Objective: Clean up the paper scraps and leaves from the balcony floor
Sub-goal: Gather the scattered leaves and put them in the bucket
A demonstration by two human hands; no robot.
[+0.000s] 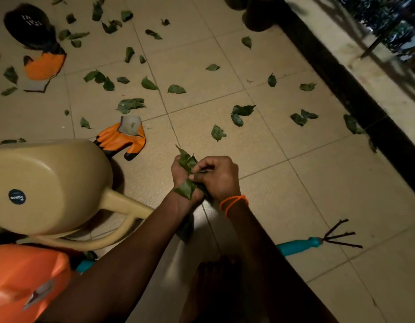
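Beige balcony floor tiles (283, 206) stretch from the person up to a dark kerb at the 2 o'clock edge, and loose green leaves (176, 89) lie scattered across most of the upper half, from 9 through 12 to 3 o'clock. No paper scraps can be made out. Near centre, the left hand (180, 173) is curled round a bunch of gathered leaves (187, 160), probably serving as the store so picking can go on without a trip to a bin. Touching it at 3 o'clock, the right hand (219, 177), fingers bent tight, pinches a leaf into that bunch. An overturned watering can (45, 185) lies at 9 o'clock, an orange glove (122, 139) just above it, and a teal hand rake (318, 243) at 4 o'clock, none in use.
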